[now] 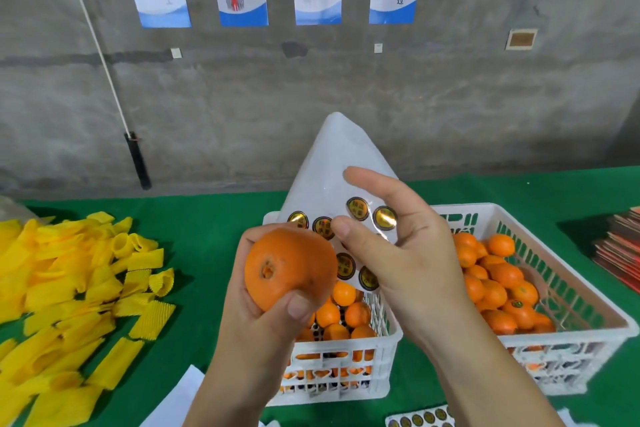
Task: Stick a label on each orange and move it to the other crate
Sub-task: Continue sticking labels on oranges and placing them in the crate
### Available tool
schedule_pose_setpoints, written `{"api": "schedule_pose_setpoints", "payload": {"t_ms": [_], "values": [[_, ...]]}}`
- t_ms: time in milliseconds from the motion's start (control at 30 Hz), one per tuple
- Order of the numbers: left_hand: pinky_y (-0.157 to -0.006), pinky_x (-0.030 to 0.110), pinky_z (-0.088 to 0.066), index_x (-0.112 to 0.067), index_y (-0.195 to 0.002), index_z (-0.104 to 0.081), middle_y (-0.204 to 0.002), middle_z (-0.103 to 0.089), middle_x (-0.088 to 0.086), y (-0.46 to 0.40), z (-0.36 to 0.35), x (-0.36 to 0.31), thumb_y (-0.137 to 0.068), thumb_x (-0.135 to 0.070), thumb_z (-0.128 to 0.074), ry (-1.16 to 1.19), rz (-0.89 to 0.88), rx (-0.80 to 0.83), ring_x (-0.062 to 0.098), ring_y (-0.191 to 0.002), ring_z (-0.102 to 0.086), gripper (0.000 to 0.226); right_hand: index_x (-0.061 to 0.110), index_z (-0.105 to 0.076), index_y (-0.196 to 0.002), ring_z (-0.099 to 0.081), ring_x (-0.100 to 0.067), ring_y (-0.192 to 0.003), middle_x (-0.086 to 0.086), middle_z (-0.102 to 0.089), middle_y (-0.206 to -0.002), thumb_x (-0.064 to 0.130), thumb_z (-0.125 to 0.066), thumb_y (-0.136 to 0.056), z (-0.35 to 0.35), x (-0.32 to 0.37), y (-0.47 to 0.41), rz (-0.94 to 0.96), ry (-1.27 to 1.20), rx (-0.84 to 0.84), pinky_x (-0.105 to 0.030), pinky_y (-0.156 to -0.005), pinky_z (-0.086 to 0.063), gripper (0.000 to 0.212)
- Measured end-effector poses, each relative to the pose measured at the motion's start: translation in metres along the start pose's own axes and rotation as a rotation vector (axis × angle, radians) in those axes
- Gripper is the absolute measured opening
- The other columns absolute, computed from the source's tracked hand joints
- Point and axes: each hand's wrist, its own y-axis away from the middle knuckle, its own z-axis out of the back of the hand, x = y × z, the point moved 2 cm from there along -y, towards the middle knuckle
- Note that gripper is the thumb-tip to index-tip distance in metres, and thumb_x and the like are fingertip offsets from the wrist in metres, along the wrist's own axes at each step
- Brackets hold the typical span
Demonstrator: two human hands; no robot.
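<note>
1 orange (pixel 289 265) gripped by left hand (pixel 266 308), right hand (pixel 398 246) pinching label sheet (pixel 337 163).

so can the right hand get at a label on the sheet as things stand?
Probably yes. The right hand is already at the label sheet, thumb by the round labels, nothing between them. The left hand grips the orange beside the sheet, clear of them.

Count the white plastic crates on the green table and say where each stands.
2. One crate stands below the hands, centre; the other crate is at its right, touching or nearly.
</note>
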Motion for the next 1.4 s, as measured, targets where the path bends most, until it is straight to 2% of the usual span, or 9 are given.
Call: {"api": "schedule_pose_setpoints", "payload": {"t_ms": [167, 233, 300, 433, 633, 967, 1067, 1200, 1400], "values": [[-0.102, 0.063, -0.053, -0.054, -0.118, -0.066, -0.126, -0.072, -0.007, -0.003, -0.026, 0.003, -0.035, -0.086, -0.087, -0.057, -0.021, -0.004, 0.027, -0.121, -0.069, 0.092, 0.045, -0.073, -0.12, -0.069, -0.006, -0.114, 0.014, -0.072, -0.124, 0.034, -0.073, -0.09, 0.03, -0.002, -0.012, -0.068, -0.036, -0.024, -0.031, -0.088, -0.06, 0.032], [-0.1, 0.059, -0.054, -0.054, -0.12, -0.065, -0.126, -0.072, -0.008, -0.001, -0.038, 0.005, -0.038, -0.086, -0.087, -0.084, -0.045, -0.003, 0.026, -0.121, -0.069, 0.091, 0.043, -0.074, -0.117, -0.069, -0.008, -0.099, -0.008, -0.073, -0.112, 0.038, -0.069, -0.09, 0.043, -0.004, -0.014, -0.121, -0.093, -0.054, -0.024, -0.083, -0.059, 0.028], [-0.096, 0.052, -0.057, -0.053, -0.116, -0.066, -0.123, -0.072, -0.008, 0.003, -0.05, 0.008, -0.041, -0.085, -0.087, -0.102, -0.053, -0.027, 0.024, -0.117, -0.07, 0.085, 0.038, -0.076, -0.113, -0.071, -0.014, -0.09, -0.011, -0.075, -0.104, 0.036, -0.069, -0.091, 0.059, -0.008, -0.015, -0.174, -0.184, -0.132, -0.022, -0.077, -0.059, 0.023], [-0.065, 0.026, -0.061, -0.044, -0.112, -0.063, -0.111, -0.072, -0.011, 0.012, -0.074, 0.009, -0.048, -0.076, -0.093, -0.092, -0.079, -0.053, 0.016, -0.095, -0.076, 0.077, 0.035, -0.074, -0.098, -0.062, -0.004, -0.072, -0.008, -0.067, -0.085, 0.027, -0.071, -0.097, 0.092, -0.006, -0.009, 0.033, 0.036, -0.311, -0.016, -0.065, -0.051, 0.009], [-0.067, 0.031, -0.061, -0.034, -0.118, -0.06, -0.115, -0.071, 0.001, 0.021, -0.093, 0.016, -0.053, -0.072, -0.094, -0.066, -0.064, -0.081, 0.025, -0.094, -0.076, 0.082, 0.037, -0.075, -0.094, -0.071, -0.011, -0.093, 0.014, -0.072, -0.096, 0.022, -0.077, -0.09, 0.083, 0.015, 0.008, 0.26, 0.238, 0.07, -0.012, -0.075, -0.052, 0.016], [-0.081, 0.045, -0.063, -0.017, -0.126, -0.056, -0.116, -0.069, 0.015, 0.006, -0.083, 0.012, -0.059, -0.061, -0.098, 0.107, -0.009, 0.025, 0.035, -0.101, -0.072, 0.091, 0.026, -0.079, -0.107, -0.067, -0.014, -0.106, 0.01, -0.066, -0.104, 0.025, -0.075, -0.09, 0.078, 0.023, 0.003, 0.242, 0.229, 0.222, -0.016, -0.083, -0.053, 0.017], [-0.081, 0.04, -0.061, -0.015, -0.129, -0.054, -0.116, -0.069, 0.016, 0.005, -0.074, 0.011, -0.062, -0.063, -0.096, 0.129, 0.019, 0.028, 0.033, -0.101, -0.072, 0.092, 0.023, -0.073, -0.128, -0.062, -0.022, -0.118, 0.005, -0.06, -0.12, 0.032, -0.071, -0.095, 0.074, 0.017, 0.012, 0.284, 0.279, 0.304, -0.027, -0.091, -0.054, 0.034], [-0.082, 0.04, -0.06, -0.021, -0.123, -0.057, -0.112, -0.071, 0.013, 0.006, -0.06, 0.012, -0.064, -0.066, -0.093, 0.133, 0.022, 0.025, 0.031, -0.101, -0.072, 0.083, 0.036, -0.043, -0.156, -0.047, -0.021, -0.132, 0.009, -0.037, -0.14, 0.015, -0.067, -0.092, 0.059, -0.001, 0.03, 0.329, 0.529, 0.44, -0.024, -0.103, -0.044, 0.072], [-0.088, 0.042, -0.062, -0.029, -0.121, -0.064, -0.121, -0.074, 0.013, 0.009, -0.055, 0.013, -0.066, -0.067, -0.092, 0.169, 0.075, 0.041, 0.036, -0.114, -0.073, 0.072, 0.054, -0.025, -0.157, -0.048, -0.021, -0.123, 0.022, -0.027, -0.14, 0.036, -0.07, -0.082, 0.033, -0.013, 0.034, 0.361, 0.713, 0.323, -0.041, -0.098, -0.05, 0.089]]}}
